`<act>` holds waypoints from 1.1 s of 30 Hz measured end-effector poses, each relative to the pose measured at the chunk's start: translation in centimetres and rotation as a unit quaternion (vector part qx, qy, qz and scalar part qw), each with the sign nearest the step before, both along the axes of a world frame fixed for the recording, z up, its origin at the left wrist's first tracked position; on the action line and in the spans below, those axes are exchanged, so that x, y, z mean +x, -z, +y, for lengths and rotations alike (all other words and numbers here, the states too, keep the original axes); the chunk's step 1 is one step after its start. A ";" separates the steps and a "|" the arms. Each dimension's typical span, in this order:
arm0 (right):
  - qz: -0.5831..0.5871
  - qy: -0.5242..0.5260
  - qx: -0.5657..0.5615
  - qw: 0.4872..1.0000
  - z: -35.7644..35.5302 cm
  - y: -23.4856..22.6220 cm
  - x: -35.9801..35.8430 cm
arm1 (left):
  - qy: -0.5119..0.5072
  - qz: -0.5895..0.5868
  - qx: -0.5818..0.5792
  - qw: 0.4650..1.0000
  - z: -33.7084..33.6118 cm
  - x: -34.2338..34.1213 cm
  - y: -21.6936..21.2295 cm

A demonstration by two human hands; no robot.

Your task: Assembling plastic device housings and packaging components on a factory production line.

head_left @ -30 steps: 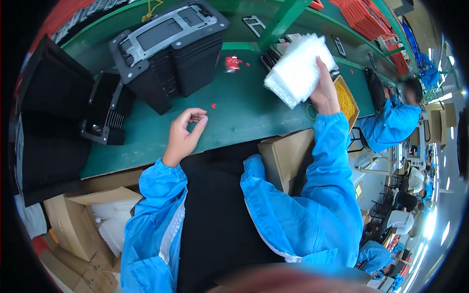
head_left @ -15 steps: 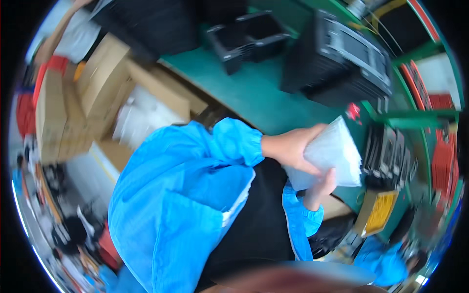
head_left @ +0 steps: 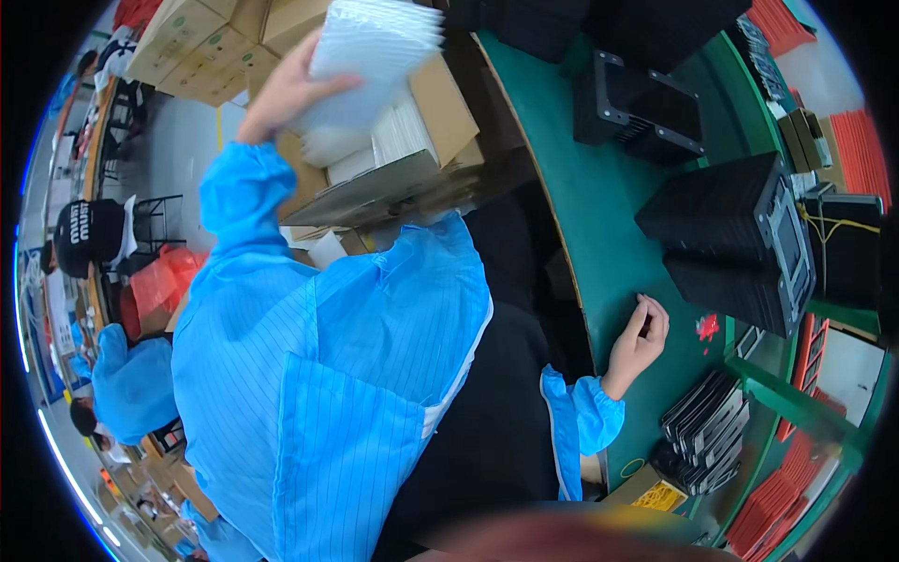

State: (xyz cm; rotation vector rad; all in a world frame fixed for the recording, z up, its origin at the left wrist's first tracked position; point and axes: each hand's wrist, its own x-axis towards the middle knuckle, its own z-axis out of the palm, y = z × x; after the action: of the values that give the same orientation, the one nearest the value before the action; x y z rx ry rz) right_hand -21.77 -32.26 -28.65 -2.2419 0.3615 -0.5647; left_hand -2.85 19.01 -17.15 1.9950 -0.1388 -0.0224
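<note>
Left hand (head_left: 281, 94) grip closed on stack of white foam sheets (head_left: 370, 42), raised over open carton (head_left: 393, 159). Right hand (head_left: 639, 342) loosely curled, empty, on green tabletop (head_left: 599, 225). Advisable: keep stack square, lower level into carton.

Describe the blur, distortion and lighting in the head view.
Head view: strong fisheye bending, the green table edge curves and a black rim rings the frame; the left hand and its white bag stack are motion-smeared; the right hand is sharper; a blurred reddish shape fills the bottom edge; lighting is even.
</note>
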 end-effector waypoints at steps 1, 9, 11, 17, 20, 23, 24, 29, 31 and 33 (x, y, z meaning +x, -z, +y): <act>0.001 -0.003 -0.003 1.000 0.0 0.0 -0.2 | -0.003 0.001 -0.003 1.000 2.9 1.0 0.9; 0.000 -0.011 -0.039 0.999 -0.3 0.3 -0.5 | -0.050 0.107 0.443 0.888 11.8 7.7 15.3; -0.009 -0.003 -0.033 0.999 -0.2 0.1 -0.9 | -0.115 0.094 0.508 0.849 9.7 9.7 17.6; -0.011 0.027 -0.050 0.998 0.1 -0.3 0.2 | -0.060 0.152 0.479 0.863 -0.9 9.1 12.2; -0.027 0.002 -0.055 0.998 0.2 -0.7 0.6 | -0.123 0.146 0.593 0.783 6.7 9.9 18.5; -0.028 0.020 -0.007 0.999 -0.5 -1.0 0.1 | -0.115 0.228 0.696 0.672 5.0 12.1 19.3; -0.033 0.001 0.029 0.999 -0.8 -1.3 0.2 | -0.079 0.266 0.711 0.646 5.6 13.0 18.9; -0.076 0.127 0.052 0.988 -7.5 -3.9 -1.7 | 0.051 0.186 0.673 0.714 2.0 10.7 12.0; -0.071 0.162 -0.037 0.984 -12.2 -5.6 -0.4 | 0.116 0.216 0.521 0.818 -6.0 5.2 3.8; -0.015 0.172 -0.134 0.976 -17.1 -6.7 2.3 | 0.277 0.236 0.294 0.884 -11.3 2.4 -0.5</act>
State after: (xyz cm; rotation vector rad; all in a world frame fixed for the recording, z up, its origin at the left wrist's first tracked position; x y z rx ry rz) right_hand -19.46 -49.33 -21.93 -2.4404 0.7023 -0.8703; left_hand -0.46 7.76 -16.64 2.4124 -0.4217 -1.0198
